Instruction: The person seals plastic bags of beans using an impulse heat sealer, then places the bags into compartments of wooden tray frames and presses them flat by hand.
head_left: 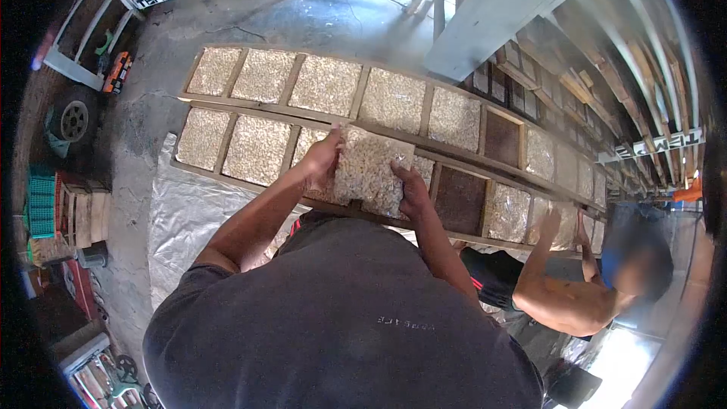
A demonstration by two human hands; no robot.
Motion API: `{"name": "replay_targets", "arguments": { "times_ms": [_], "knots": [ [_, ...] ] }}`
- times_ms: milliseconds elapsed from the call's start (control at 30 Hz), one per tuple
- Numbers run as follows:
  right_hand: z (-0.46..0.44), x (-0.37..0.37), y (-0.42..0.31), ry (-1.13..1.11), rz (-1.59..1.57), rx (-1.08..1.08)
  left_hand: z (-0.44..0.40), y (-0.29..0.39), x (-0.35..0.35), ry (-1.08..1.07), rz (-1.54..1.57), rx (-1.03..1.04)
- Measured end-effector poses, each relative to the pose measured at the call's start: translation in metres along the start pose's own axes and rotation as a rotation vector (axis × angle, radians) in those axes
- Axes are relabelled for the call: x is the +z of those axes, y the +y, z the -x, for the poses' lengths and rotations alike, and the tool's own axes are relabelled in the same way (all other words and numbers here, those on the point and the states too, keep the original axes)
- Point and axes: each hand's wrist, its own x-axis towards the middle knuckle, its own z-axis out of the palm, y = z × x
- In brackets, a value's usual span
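Both my hands hold one flat, clear plastic pack of tempeh beans (369, 170), raised above the near wooden frame (250, 112). My left hand (324, 157) grips its left edge, with the fingers partly hidden. My right hand (411, 189) is closed on the right edge, the thumb lying on top. Under and around the pack, similar bean packs (259, 149) fill most compartments of the frame. One compartment (460, 201) right of my right hand shows a dark bottom without a pack.
A second long frame (363, 102) of packs lies along the far side, one compartment (502, 138) bare. At the right a co-worker's hands (560, 220) are at the frames. A white post (507, 15) and slatted racks (598, 60) stand beyond. Crates (83, 216) sit at left.
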Motion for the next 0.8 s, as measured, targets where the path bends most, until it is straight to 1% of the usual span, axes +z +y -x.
{"name": "replay_targets", "arguments": {
  "times_ms": [67,167,200,300,367,400,467,500,533,567,600,700,767,800],
  "knots": [
    [-0.007,-0.01,0.004,-0.029,0.01,-0.007,0.023,0.013,0.02,0.157,-0.083,-0.041],
    [-0.01,-0.018,0.006,-0.035,0.039,-0.015,0.006,0.004,0.009,0.039,-0.015,-0.021],
    [-0.009,-0.019,0.006,-0.03,0.05,-0.018,0.002,0.001,0.006,0.02,-0.037,-0.001],
    [0.009,-0.005,-0.001,-0.052,0.035,-0.073,0.02,0.008,0.02,-0.026,-0.068,0.055],
    [0.002,-0.022,0.004,-0.047,0.223,-0.154,0.025,0.009,0.022,-0.037,-0.037,0.092],
    [-0.002,-0.035,0.009,-0.043,0.318,-0.19,0.022,0.007,0.019,-0.011,-0.085,0.062],
    [-0.03,-0.081,0.022,0.187,0.846,-0.237,0.013,0.001,0.01,0.043,-0.178,-0.001],
    [-0.038,-0.094,0.027,0.303,1.11,-0.258,0.007,-0.009,0.002,0.035,-0.124,0.029],
    [-0.028,-0.086,0.021,0.339,1.16,-0.319,-0.001,-0.021,-0.008,0.025,-0.069,0.059],
    [-0.005,-0.061,0.005,0.376,1.21,-0.379,-0.005,-0.029,-0.013,0.016,-0.014,0.089],
    [0.011,-0.043,-0.005,0.411,1.259,-0.441,-0.001,-0.032,-0.014,0.011,-0.053,0.112],
    [0.01,-0.03,-0.011,0.503,1.608,-0.845,0.01,-0.037,-0.02,0.004,-0.123,0.155],
    [0.012,-0.001,-0.025,0.316,1.529,-0.717,0.01,-0.048,-0.032,0.001,-0.113,0.14],
    [0.008,0.011,-0.03,0.227,1.486,-0.653,0.006,-0.052,-0.035,0.021,-0.168,0.154]
  ]
}}
